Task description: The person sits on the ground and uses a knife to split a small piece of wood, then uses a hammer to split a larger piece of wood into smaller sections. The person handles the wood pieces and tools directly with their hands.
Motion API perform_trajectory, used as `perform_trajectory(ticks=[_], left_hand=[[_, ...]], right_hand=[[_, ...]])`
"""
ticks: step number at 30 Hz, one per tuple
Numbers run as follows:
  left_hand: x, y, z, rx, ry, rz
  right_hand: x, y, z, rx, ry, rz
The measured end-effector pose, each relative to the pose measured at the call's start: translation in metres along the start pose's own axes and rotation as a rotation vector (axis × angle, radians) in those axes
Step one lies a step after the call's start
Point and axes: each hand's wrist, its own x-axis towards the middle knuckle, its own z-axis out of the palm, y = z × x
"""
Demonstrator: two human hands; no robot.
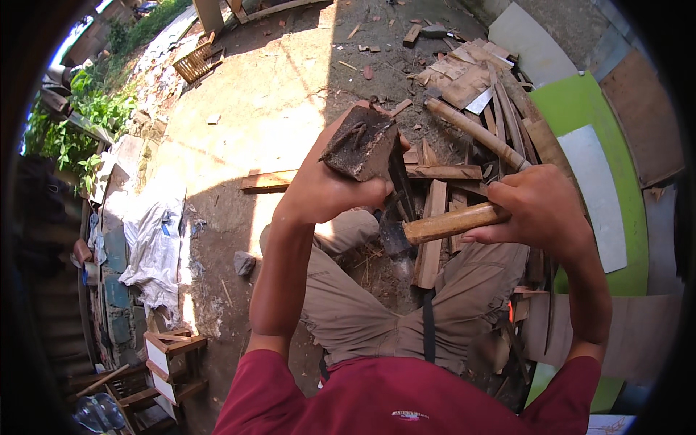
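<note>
My left hand (322,188) is raised and wrapped round a dark, worn block (362,141) with a rough top and a long side running down toward my lap. What the block is made of I cannot make out. In my right hand (540,206) is a hammer, gripped by its pale wooden handle (457,221). The hammer's dark metal head (396,235) is beside the lower end of the block; whether they touch is unclear. Below both hands are my bent legs in brown trousers (370,319), with a short wooden board (431,250) between them.
A long round wooden handle (475,133) lies slanted beyond my right hand, near a heap of wood scraps (464,76). Green and white panels (602,181) lean at right. A white sheet (156,239), a grey stone (244,262) and small wooden frames (174,359) are at left.
</note>
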Motion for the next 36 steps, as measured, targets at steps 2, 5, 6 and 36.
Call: perform_trajectory(ticks=[2,5,6,36], left_hand=[[0.000,-0.001,0.000,0.014,-0.004,-0.002],[0.002,0.001,0.003,0.006,0.003,-0.024],[0.003,0.000,0.005,0.011,0.009,0.002],[0.029,0.013,0.032,-0.011,0.170,-0.180]], right_hand=[[-0.001,0.003,0.000,0.019,0.039,0.009],[-0.003,0.006,0.004,0.026,0.055,-0.014],[-0.004,0.007,0.007,0.024,0.064,-0.039],[0.008,0.090,0.030,-0.174,0.237,0.155]])
